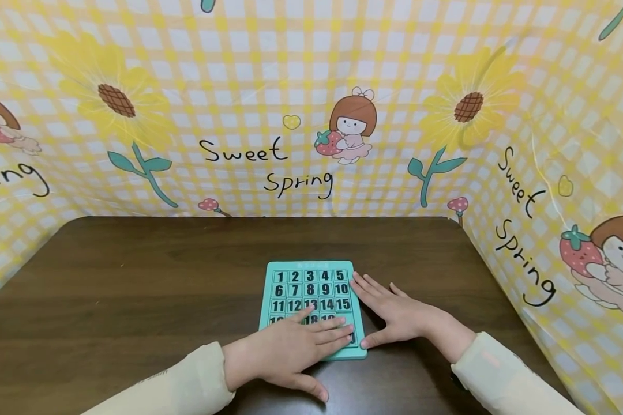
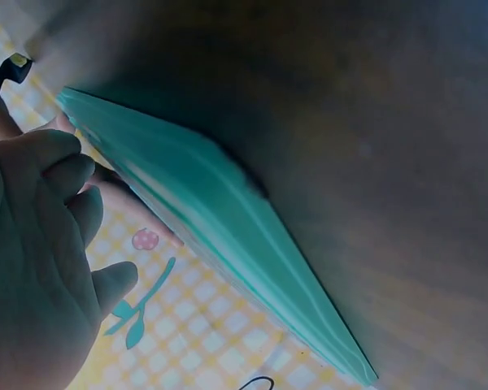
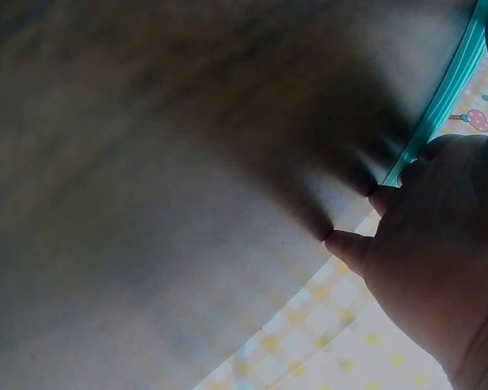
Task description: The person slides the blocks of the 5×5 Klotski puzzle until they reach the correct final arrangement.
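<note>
A turquoise number slide puzzle (image 1: 358, 323) lies flat on the dark wooden table, its tiles reading 1 to 15 in the upper rows. My left hand (image 1: 291, 349) reaches over its lower part with straight, spread fingers, hiding several tiles of the bottom rows. Along the puzzle's right edge rests my right hand (image 1: 394, 314), fingers extended, the thumb near the lower right corner. In the left wrist view the puzzle's side (image 2: 228, 219) shows beside the left hand (image 2: 41, 244). The right wrist view has the right hand (image 3: 439, 227) at the turquoise edge, fingertips on the table.
The brown table (image 1: 135, 276) extends around the puzzle on all sides. A yellow checkered cloth (image 1: 249, 75) with flowers and lettering hangs behind it and along both sides.
</note>
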Available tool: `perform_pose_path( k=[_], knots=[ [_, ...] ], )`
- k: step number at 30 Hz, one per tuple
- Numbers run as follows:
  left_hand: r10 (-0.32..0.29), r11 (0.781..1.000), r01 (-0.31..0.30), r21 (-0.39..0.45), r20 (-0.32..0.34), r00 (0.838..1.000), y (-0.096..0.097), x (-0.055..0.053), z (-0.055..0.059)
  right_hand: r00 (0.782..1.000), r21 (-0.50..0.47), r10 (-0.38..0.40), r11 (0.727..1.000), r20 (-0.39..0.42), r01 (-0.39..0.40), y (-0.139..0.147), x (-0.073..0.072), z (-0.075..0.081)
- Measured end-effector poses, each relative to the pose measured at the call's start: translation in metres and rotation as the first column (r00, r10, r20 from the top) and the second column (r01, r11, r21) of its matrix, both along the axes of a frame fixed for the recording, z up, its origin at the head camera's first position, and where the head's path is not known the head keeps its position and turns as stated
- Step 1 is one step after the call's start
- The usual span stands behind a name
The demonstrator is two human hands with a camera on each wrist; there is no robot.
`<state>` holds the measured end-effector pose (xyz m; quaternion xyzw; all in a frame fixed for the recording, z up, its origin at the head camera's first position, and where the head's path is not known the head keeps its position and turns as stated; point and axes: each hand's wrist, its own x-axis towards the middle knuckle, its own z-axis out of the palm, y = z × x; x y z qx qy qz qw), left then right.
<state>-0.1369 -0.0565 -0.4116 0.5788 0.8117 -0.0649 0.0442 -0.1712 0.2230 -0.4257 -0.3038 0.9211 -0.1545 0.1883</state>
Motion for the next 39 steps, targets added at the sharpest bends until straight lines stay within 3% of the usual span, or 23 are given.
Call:
perform_pose_path(
  k=[14,21,39],
  knots=[
    [0.031,0.999,-0.030,-0.036,0.019,0.999,0.002,-0.014,0.002,1.000,0.005,-0.010,1.000,-0.005,0.010,0.000,-0.001,0.000],
    [0.051,0.998,-0.049,-0.030,0.050,0.997,0.000,-0.017,0.001,1.000,-0.006,0.003,1.000,0.019,-0.003,-0.002,0.003,-0.001],
    [0.153,0.987,-0.148,-0.055,0.099,0.983,-0.003,-0.025,0.008,1.000,-0.005,0.004,1.000,0.010,-0.003,-0.002,0.003,0.003]
  ],
)
